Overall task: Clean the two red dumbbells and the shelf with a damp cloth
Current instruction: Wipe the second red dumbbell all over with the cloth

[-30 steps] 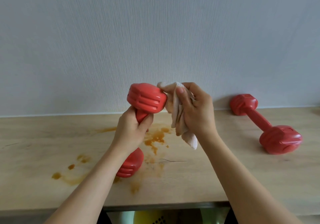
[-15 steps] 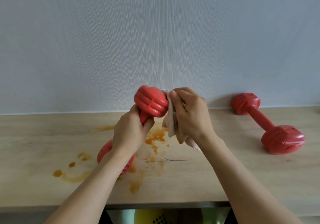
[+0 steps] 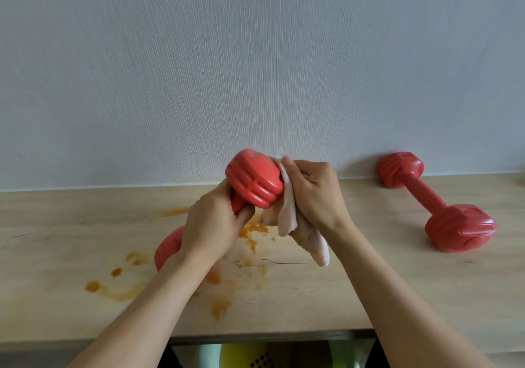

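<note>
A: So, how much of the cleaning is done?

B: Not much, I think. Start close. The shelf [image 3: 397,296] has orange stains [image 3: 119,288] all over its near part, and more just under the hands. Nobody has wiped them yet.

A: What are the hands doing?

B: The left hand [image 3: 211,225] is wrapped tight round the handle of the first dumbbell [image 3: 252,183]. It holds it up off the shelf, tilted, with one end high and the other end low behind the arm.

A: And the other hand?

B: The right hand [image 3: 312,194] is squeezing the cloth [image 3: 289,219]. It presses the cloth against the side of the high end. A loose bit of cloth hangs down.

A: So that dumbbell is being cleaned now?

B: Yes, it looks that way. I cannot tell if the low end is clean.

A: What about the one farther back?

B: The second dumbbell [image 3: 434,202] lies on the shelf, off to the right, with one end by the wall [image 3: 255,55]. No hand is touching it. It may need a wipe too, and then the shelf.
</note>
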Demonstrator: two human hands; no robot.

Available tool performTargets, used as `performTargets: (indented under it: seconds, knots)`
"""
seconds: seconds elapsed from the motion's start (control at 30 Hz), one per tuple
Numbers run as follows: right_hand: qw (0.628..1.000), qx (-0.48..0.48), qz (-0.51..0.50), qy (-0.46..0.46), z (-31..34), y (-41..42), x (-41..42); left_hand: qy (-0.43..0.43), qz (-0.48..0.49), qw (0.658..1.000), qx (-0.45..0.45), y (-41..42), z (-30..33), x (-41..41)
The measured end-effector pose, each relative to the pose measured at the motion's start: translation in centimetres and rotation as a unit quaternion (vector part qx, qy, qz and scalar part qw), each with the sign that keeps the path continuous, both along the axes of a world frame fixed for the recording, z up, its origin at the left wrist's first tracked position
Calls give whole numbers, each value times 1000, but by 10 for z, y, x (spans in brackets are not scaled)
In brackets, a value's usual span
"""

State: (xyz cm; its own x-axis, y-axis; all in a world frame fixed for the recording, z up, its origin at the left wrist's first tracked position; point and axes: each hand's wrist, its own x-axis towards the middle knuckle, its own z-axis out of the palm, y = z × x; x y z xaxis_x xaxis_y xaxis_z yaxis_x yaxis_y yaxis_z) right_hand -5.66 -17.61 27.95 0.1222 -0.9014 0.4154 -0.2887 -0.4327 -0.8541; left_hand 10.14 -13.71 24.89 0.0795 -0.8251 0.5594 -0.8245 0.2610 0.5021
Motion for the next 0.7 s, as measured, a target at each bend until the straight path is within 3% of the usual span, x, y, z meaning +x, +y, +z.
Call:
performTargets:
  seconds: [0.13,0.23,0.37,0.6,0.7]
  knots:
    - [999,50,22,2,-5,-7,-10,-42,-7,999,-2,1,-1,-1]
    - [997,-68,-3,31,0,4,-7,-41,5,999,16,0,2,-1]
    - [966,-239,2,97,9,31,13,-99,19,992,71,0,-2,2]
    - [990,-66,-13,125,12,11,7,-116,14,988,99,5,-5,-6]
    - [990,-43,-19,137,11,11,5,-128,18,986,101,4,-4,-7]
